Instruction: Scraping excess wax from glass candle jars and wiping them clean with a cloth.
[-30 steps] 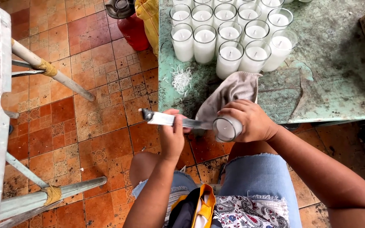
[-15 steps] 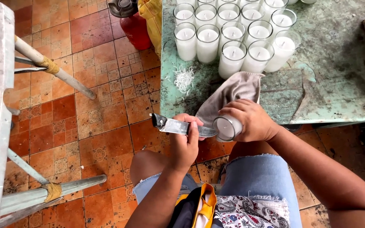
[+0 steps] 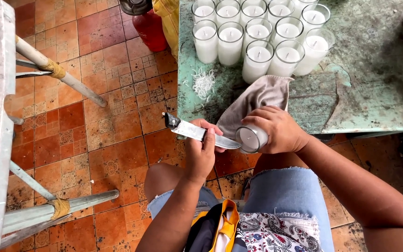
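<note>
Your right hand grasps a glass candle jar tipped on its side just off the near edge of the worn green table, while your left hand is clenched around a knife by its blade, the tip at the jar's rim. Keep the blade shallow against the wax and turn the jar, not the knife. Open room lies left over the tiled floor; the grey cloth and the standing candles crowd the table ahead

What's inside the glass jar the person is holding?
White wax with a small dark wick fills the glass jar, tipped in the right hand. The knife tip touches its rim. The jar's bottom is hidden by fingers.
</note>
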